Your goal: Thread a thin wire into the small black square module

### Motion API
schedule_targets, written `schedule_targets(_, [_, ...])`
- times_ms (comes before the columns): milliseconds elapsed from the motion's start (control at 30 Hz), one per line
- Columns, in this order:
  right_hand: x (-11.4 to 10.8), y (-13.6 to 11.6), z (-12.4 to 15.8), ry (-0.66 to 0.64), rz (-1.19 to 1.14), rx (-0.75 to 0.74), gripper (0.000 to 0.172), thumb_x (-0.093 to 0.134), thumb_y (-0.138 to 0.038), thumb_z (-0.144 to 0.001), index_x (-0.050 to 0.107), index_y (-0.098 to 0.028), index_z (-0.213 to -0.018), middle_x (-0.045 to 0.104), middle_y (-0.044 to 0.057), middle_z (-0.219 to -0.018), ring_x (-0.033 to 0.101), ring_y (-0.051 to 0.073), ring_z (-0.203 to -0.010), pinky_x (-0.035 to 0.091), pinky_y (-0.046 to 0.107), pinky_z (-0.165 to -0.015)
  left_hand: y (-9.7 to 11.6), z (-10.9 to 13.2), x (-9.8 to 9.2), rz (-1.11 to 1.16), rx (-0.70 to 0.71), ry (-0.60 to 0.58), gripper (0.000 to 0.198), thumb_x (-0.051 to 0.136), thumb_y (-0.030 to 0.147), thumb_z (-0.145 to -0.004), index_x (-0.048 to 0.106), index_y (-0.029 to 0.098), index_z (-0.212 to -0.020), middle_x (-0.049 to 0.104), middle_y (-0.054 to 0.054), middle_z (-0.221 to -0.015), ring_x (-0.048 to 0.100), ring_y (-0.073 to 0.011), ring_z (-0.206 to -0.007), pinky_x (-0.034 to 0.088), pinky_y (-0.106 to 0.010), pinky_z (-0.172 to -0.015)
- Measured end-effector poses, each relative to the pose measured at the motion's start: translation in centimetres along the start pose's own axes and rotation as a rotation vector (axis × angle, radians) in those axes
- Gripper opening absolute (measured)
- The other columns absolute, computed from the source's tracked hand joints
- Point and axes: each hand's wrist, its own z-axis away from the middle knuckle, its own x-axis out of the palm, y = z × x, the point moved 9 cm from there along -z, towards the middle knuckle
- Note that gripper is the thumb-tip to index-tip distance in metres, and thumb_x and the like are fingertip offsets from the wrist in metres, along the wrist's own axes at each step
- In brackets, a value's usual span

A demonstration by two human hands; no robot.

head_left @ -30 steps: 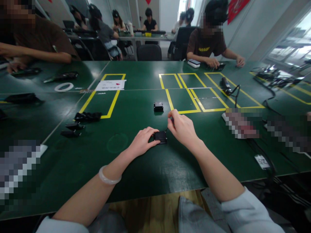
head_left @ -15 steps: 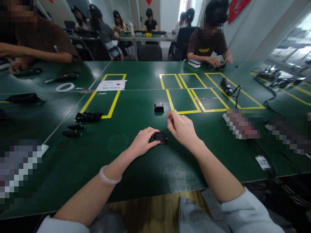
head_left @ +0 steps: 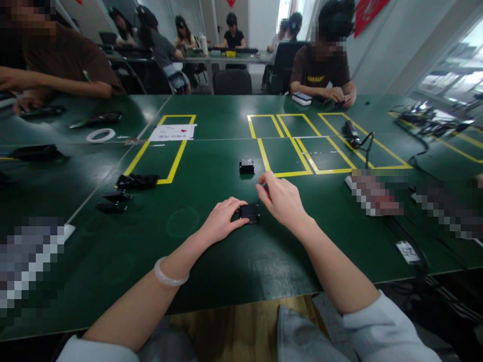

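A small black box-shaped part [head_left: 249,213] lies on the green table in front of me. My left hand [head_left: 225,217] is closed on its left side, with the thumb along the near edge and the fingers along the far edge. To the right, my right hand [head_left: 279,195] is closed in a pinch. A thin dark tool [head_left: 258,202] runs from these fingers to the right side of the part; most of it is hidden. Farther out, a second black box-shaped part [head_left: 247,166] sits by itself on the table.
Several black parts [head_left: 138,181] lie to the left, near yellow tape outlines and a white paper [head_left: 173,132]. A white tape roll [head_left: 100,135] is farther left. On the right are a black cylindrical tool [head_left: 351,134], cables and a blurred-out device [head_left: 375,193]. Co-workers sit across the table.
My right hand has shifted very slightly left, its fingertips turning a little. My left hand and the black part stay put. A co-worker's hands at the far right have moved slightly.
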Motion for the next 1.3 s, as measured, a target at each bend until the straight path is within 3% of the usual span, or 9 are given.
schedule_targets(700, [-0.02, 0.45, 0.02, -0.02, -0.025, 0.045, 0.021, 0.034, -0.028, -0.094, 0.052, -0.019, -0.101, 0.064, 0.001, -0.073, 0.055, 0.015, -0.063, 0.034, 0.027, -0.065, -0.05, 0.01, -0.01, 0.018, -0.007, -0.008, 0.034, 0.059, 0.041, -0.089, 0.057, 0.022, -0.117, 0.06, -0.005, -0.109, 0.058, -0.0224, -0.097, 0.044, -0.035, -0.086])
schedule_targets(933, [0.27, 0.53, 0.02, -0.036, -0.021, 0.045, 0.028, 0.03, -0.036, -0.098, 0.053, -0.019, -0.099, 0.064, 0.003, -0.074, 0.057, 0.015, -0.065, 0.034, 0.026, -0.065, 0.03, 0.03, 0.02, 0.019, 0.004, -0.01, 0.033, 0.058, 0.042, -0.09, 0.057, 0.022, -0.117, 0.06, -0.006, -0.108, 0.058, -0.0225, -0.097, 0.044, -0.036, -0.086])
schedule_targets(1300, [0.2, 0.53, -0.06, -0.024, -0.057, 0.046, 0.021, 0.037, -0.029, -0.094, 0.052, -0.018, -0.104, 0.064, 0.001, -0.074, 0.058, 0.015, -0.065, 0.034, 0.026, -0.064, -0.11, 0.0, 0.1, 0.012, -0.008, -0.014, 0.034, 0.059, 0.041, -0.089, 0.056, 0.022, -0.117, 0.06, -0.005, -0.109, 0.058, -0.0221, -0.097, 0.043, -0.036, -0.086])
